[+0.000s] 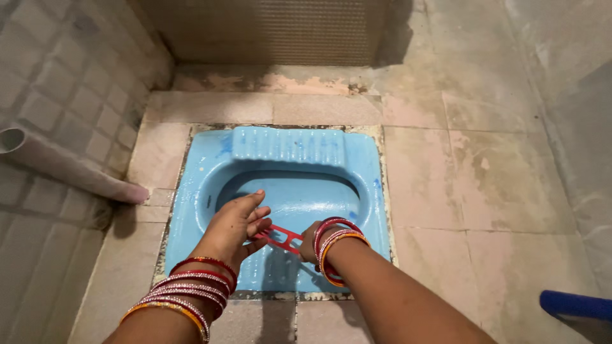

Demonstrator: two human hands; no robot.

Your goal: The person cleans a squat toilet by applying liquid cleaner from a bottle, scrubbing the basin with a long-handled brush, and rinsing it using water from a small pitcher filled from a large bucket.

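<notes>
Two hands reach down over one blue squat toilet pan (210,191) set flush into the floor (459,191) of pale, stained tiles. Between them runs one red plastic handle (280,237), a flat slotted piece that lies low over the front of the bowl, slanting from the left hand down toward the right.

The left hand (237,223) rests on the upper end of the handle; its fingers are stretched out and only loosely curled, so the grip looks mostly open, touching the red piece rather than clamped on it. The right hand (311,242) is at the lower end, turned away and largely hidden behind its wrist; I cannot tell how far its grip is closed.

Each forearm carries a stack of bangles, red, silver-speckled and orange: several on the left (191,290), several on the right (335,248), too tightly packed to count surely.

One grey pipe (70,169) juts from the tiled wall at the left. One blue object (577,306) shows at the lower right edge, cut off by the frame. No packages, labels or signs show.
</notes>
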